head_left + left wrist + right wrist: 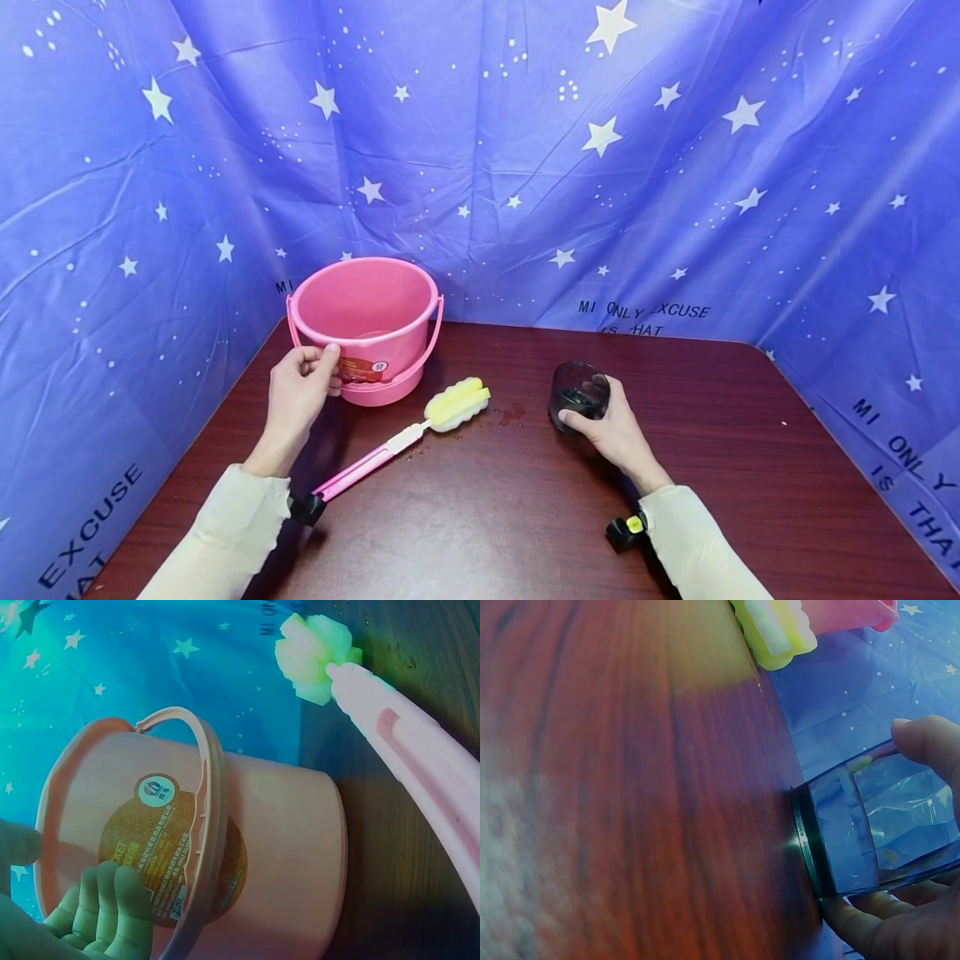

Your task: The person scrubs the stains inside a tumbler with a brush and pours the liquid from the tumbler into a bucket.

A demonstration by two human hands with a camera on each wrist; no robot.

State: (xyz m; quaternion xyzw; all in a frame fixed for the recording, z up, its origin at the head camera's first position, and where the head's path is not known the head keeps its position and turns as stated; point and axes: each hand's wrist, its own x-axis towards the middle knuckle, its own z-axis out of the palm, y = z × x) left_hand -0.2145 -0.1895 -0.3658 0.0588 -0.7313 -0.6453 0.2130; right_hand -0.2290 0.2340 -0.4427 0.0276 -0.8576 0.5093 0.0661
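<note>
A pink bucket with a brown-and-red label stands at the back left of the table, its handle hanging down in front. My left hand is at the bucket's near left side. In the left wrist view its bent fingers lie before the label, thumb apart from them near the rim; whether they touch the bucket I cannot tell. On the right, my right hand grips a dark see-through drinking glass, thumb on one side and fingers on the other. The glass is upright, its base at the tabletop.
Between the hands lies a sponge bottle brush with a pink and white handle, pointing away to the right. Wet drops dot the dark wooden table beside its head. A blue star-print curtain hangs around the table.
</note>
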